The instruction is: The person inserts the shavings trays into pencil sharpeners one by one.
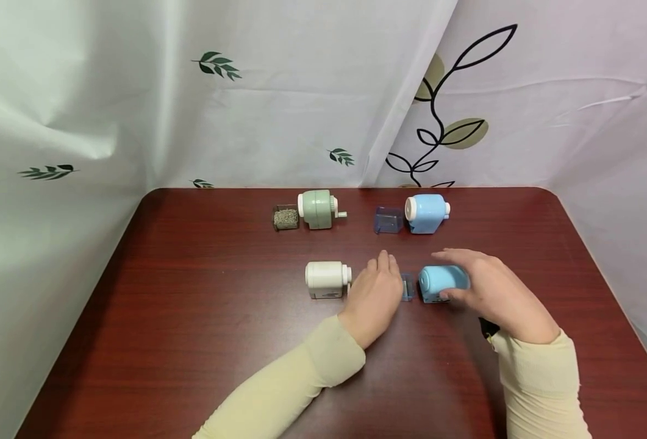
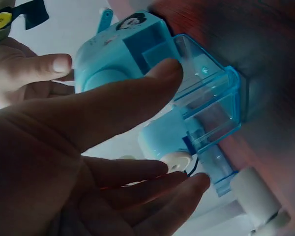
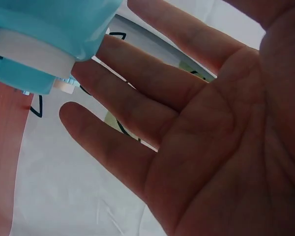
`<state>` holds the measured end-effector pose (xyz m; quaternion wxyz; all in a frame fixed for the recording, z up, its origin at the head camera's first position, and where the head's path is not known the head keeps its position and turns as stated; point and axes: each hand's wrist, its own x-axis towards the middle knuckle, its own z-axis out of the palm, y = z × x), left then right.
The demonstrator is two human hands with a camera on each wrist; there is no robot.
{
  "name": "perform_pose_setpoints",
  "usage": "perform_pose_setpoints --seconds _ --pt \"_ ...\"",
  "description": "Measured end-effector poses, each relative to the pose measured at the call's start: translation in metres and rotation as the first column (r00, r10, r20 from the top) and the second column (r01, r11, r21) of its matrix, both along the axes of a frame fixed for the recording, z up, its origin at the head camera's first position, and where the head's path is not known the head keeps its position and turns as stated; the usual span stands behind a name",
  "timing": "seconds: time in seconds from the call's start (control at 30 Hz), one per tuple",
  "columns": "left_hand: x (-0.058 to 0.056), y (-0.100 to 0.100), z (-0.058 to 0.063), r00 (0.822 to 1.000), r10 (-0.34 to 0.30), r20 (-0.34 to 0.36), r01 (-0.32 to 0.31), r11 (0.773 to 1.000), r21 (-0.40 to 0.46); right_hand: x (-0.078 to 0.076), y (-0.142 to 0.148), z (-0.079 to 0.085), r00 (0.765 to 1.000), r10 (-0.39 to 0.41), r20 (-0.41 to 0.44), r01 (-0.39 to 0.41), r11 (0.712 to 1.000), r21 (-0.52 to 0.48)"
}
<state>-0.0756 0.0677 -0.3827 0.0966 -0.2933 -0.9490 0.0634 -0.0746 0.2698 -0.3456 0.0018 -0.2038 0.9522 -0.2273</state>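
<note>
A light blue crank pencil sharpener [image 1: 434, 280] sits on the table at front right, its slot facing left in the left wrist view. Just left of it stands its see-through blue drawer [image 1: 407, 288] [image 2: 214, 118], pulled clear of the body. My left hand [image 1: 374, 296] is beside the drawer, thumb and fingers spread and overlapping it in the left wrist view. On the sharpener's right side is my right hand [image 1: 496, 292], its fingers [image 3: 123, 93] long and loosely extended around the body, with fingertips right at the blue shell [image 3: 64, 22].
A white sharpener [image 1: 325, 279] stands left of my left hand. Farther back are a green sharpener [image 1: 318, 210] beside its drawer of shavings [image 1: 286, 218], and another blue sharpener [image 1: 427, 213] beside a dark blue see-through drawer [image 1: 388, 221]. A patterned curtain [image 1: 279, 122] borders the table.
</note>
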Motion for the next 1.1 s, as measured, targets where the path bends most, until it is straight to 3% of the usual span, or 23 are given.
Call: perform_pose_setpoints --seconds 0.43,0.67,0.9,1.1 --pt "-0.003 0.004 -0.018 0.999 0.036 0.033 -0.039 0.995 0.097 -0.001 -0.004 -0.003 1.0 -0.024 0.012 0.024 0.999 0.032" --pt "-0.004 0.002 -0.018 0.993 0.051 0.11 -0.067 0.987 0.146 -0.002 -0.004 -0.004 1.0 -0.023 -0.004 0.023 0.999 0.037" --pt "-0.004 0.001 -0.015 0.994 0.02 0.105 -0.036 0.988 0.149 -0.002 -0.005 -0.004 0.999 -0.038 0.021 0.037 0.998 0.053" --pt "-0.004 0.002 -0.015 0.986 0.0 0.166 -0.026 0.988 0.155 -0.003 -0.006 -0.003 0.998 -0.045 0.033 0.043 0.997 0.06"
